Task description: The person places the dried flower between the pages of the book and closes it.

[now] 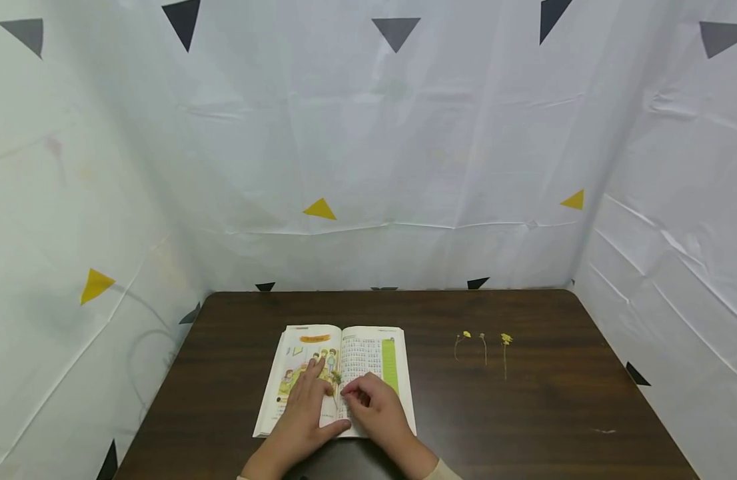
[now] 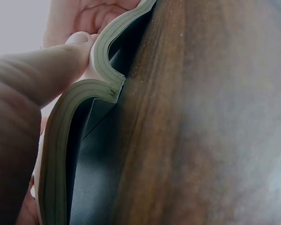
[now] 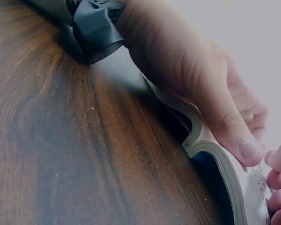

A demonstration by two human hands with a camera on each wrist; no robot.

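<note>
Seeing right hand [image 1: 377, 407] with fingers curled in, thumb drawn up close to the index tip, right by the page gutter. Can't tell from any view if pinching a stem or just resting next to one. Seeing left hand [image 1: 307, 413] laid out on the left page, fingers straight, gripping nothing, with thumb reaching past the gutter near the bottom edge. Per right wrist view, reading right fingertips as just beside left thumb.

Can place a flower sprig [image 1: 336, 378] at the gutter, between both hands, with head toward the far side and thin stem toward the person. Looking at an opened book [image 1: 406, 400] under that: cartoon figures and orange banner on the left page, print and a green band on the right. Noting pages arching up from the spine in both wrist views.

Counting three more sprigs well right of the book: yellow flower [image 1: 466, 335], small pale flower [image 1: 482, 335], taller yellow flower [image 1: 506, 339]. All lying apart on the dark wood table [image 1: 554, 407]. Finding white sheeting [image 1: 344, 147] behind, with grey, black and yellow triangles.
</note>
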